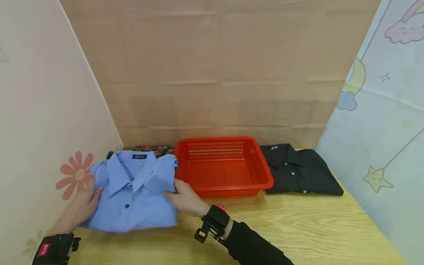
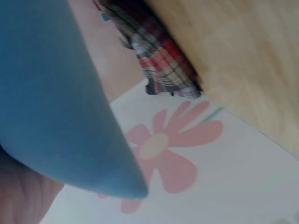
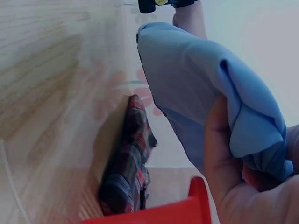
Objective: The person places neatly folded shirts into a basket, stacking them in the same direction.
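Note:
A folded light blue shirt (image 1: 132,195), collar up and a dark button on its front, is held between both hands at the left in the head view. My left hand (image 1: 84,202) grips its left side, thumb on top. On the opposite side my right hand (image 1: 183,197) pinches the edge, and in the right wrist view its fingers (image 3: 219,144) curl round the folded cloth. The wrist views show the blue shirt (image 3: 187,70) raised above the table. Behind and below it lies a folded plaid shirt (image 2: 161,60), mostly hidden in the head view.
A red plastic basket (image 1: 223,193) with perforated sides stands at the middle back. To its right lies a folded black shirt (image 1: 298,173) with white buttons. The wooden table (image 1: 298,224) is bounded by a brown paper backdrop (image 1: 215,73) and patterned side walls.

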Motion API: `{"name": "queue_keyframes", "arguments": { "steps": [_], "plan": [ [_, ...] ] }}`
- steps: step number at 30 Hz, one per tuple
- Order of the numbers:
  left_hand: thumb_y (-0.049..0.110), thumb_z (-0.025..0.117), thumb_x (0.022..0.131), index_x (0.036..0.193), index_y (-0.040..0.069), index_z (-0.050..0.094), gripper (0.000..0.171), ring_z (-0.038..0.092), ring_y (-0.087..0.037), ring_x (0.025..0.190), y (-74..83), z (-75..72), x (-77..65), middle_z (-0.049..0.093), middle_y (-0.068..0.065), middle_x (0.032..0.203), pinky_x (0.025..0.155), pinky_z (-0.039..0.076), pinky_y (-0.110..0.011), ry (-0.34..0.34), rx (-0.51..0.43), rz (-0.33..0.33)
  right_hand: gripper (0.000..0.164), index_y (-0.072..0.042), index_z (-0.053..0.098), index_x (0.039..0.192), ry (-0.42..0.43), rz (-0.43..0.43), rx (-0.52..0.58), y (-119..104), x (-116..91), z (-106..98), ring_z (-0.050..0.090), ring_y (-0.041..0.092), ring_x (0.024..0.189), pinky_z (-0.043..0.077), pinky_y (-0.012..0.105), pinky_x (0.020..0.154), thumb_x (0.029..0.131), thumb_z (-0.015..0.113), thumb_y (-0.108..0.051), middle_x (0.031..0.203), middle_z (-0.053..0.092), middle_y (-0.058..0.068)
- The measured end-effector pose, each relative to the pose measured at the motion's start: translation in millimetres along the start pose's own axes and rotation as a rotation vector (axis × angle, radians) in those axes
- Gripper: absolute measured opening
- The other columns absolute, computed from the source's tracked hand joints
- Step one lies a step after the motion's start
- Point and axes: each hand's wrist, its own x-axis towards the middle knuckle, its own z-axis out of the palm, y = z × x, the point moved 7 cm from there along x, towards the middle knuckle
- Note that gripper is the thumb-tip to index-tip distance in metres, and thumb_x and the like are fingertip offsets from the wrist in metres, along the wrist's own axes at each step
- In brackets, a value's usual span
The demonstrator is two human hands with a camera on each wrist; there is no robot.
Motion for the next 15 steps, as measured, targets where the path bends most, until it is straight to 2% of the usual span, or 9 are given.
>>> {"name": "queue_keyframes", "arguments": {
  "steps": [4,7,12,13,15],
  "plan": [
    [0.013,0.044,0.104,0.151,-0.007,0.014,0.060,0.042,-0.058,0.114,12.8,-1.8,7.3,0.034,-0.040,0.139,0.089,0.037,-0.075,0.037,-0.047,0.033,0.031,-0.010,0.053,0.129,0.023,0.017,0.073,0.0,-2.9,-12.9,0.061,0.019,0.112,0.051,0.041,0.098,0.098,0.056,-0.014,0.125,0.062,0.006],
    [0.013,0.045,0.103,0.147,-0.009,0.024,0.053,0.048,-0.055,0.109,21.8,-2.3,12.8,0.045,-0.040,0.130,0.087,0.042,-0.072,0.063,-0.042,0.053,0.032,-0.008,0.051,0.130,0.033,0.028,0.152,1.9,-3.4,-23.0,0.061,0.023,0.112,0.051,0.045,0.099,0.099,0.055,-0.012,0.126,0.060,0.008],
    [0.016,0.043,0.104,0.141,-0.013,0.029,0.049,0.058,-0.053,0.096,32.1,2.3,18.6,0.052,-0.042,0.120,0.080,0.048,-0.068,0.036,-0.015,0.022,0.035,-0.005,0.048,0.134,0.028,0.051,0.208,7.7,-4.3,-38.3,0.060,0.028,0.115,0.049,0.049,0.100,0.100,0.053,-0.011,0.130,0.057,0.012],
    [0.017,0.042,0.105,0.143,-0.013,0.026,0.051,0.057,-0.054,0.099,33.5,4.0,19.6,0.049,-0.042,0.125,0.082,0.046,-0.070,0.016,-0.022,0.007,0.035,-0.006,0.047,0.134,0.030,0.058,0.206,8.9,-4.6,-41.5,0.060,0.028,0.116,0.049,0.048,0.100,0.100,0.053,-0.011,0.130,0.057,0.012],
    [0.019,0.041,0.105,0.140,-0.012,0.029,0.049,0.060,-0.048,0.091,35.6,7.1,22.4,0.054,-0.038,0.116,0.076,0.051,-0.064,-0.006,-0.020,-0.008,0.036,-0.005,0.047,0.135,0.037,0.068,0.197,11.3,-4.8,-48.0,0.060,0.028,0.116,0.049,0.049,0.101,0.100,0.053,-0.012,0.131,0.057,0.012]
  ]
}}
